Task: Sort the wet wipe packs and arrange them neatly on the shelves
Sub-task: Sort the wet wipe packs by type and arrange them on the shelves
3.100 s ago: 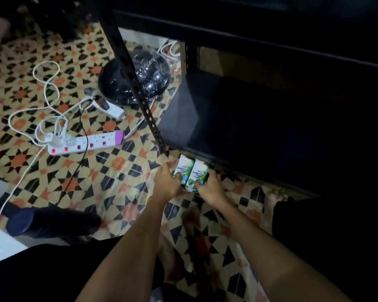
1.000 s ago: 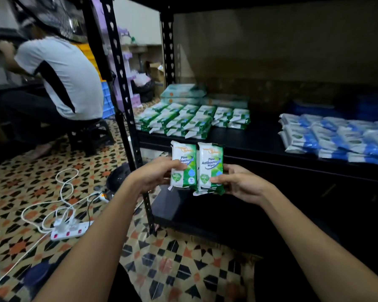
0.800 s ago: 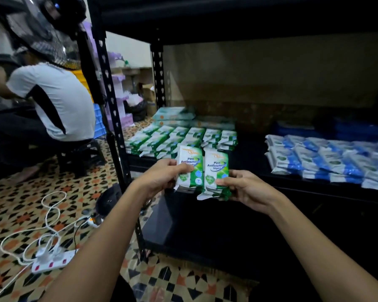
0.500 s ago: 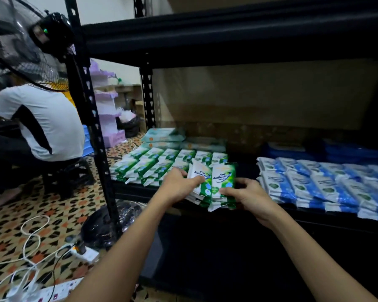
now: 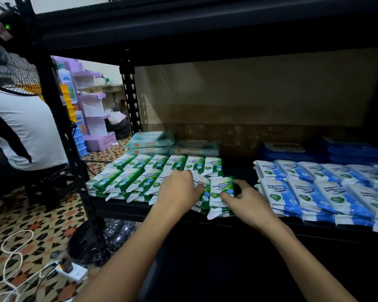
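Black metal shelving (image 5: 127, 210) fills most of the view, its middle shelf carrying the stock under a dark upper board. Patterned floor tiles (image 5: 31, 225) spread out to the left, where a seated person in a white shirt (image 5: 20, 131) faces away beside a standing fan (image 5: 0, 40). White cables and a power strip (image 5: 72, 272) lie on the floor near the shelf post. On the right half of the shelf, blue-and-white wipe packs (image 5: 314, 192) lie in overlapping rows, with dark blue packs (image 5: 292, 151) behind them. On the left half, green-and-white wipe packs (image 5: 127, 179) lie in two overlapping rows, and larger pale green packs (image 5: 151, 140) are stacked at the far side. At the right end of the near green row, two green packs (image 5: 222, 188) rest on small stacks at the shelf's front edge. The left hand (image 5: 177, 190) lies over the left one of these, fingers bent down onto it. The right hand (image 5: 244, 201) has its fingers curled against the right pack's near right corner, thumb on its face.
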